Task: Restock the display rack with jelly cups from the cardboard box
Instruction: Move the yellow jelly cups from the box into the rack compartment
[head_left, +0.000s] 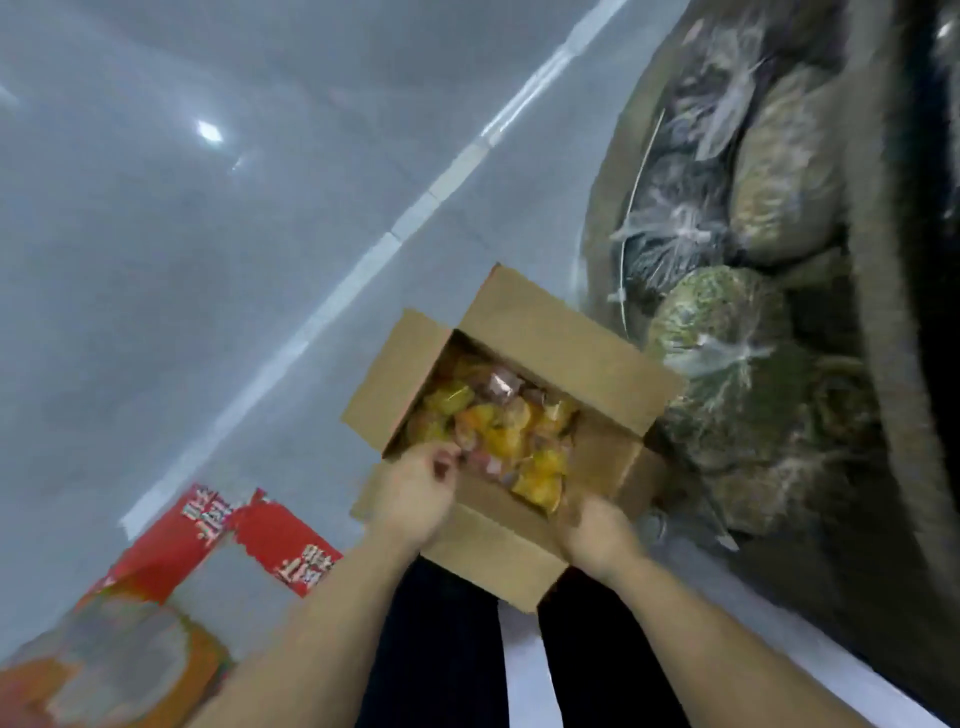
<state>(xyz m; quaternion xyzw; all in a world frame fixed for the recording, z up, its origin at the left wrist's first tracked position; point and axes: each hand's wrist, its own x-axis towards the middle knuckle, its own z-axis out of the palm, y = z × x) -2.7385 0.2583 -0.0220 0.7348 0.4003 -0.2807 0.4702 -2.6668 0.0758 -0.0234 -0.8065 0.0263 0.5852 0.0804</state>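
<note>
Cups (498, 431) loose in a mixed heap inside the open box (571, 343), which sits on the floor (208, 260) against the rack (883, 260). Left hand (415, 493) at the box's 7 o'clock corner, fingers curled around something small, likely a cup. Right hand (597, 530) at 5 o'clock on the box edge; its fingers are hidden, cannot tell. Risks: near flap (498, 566) overhangs the knees, so a pull could tip the box and spill cups. Red carton (280, 540) at 8 o'clock crowds the left elbow. Rack's bags (727, 322) at 2 o'clock could snag.
</note>
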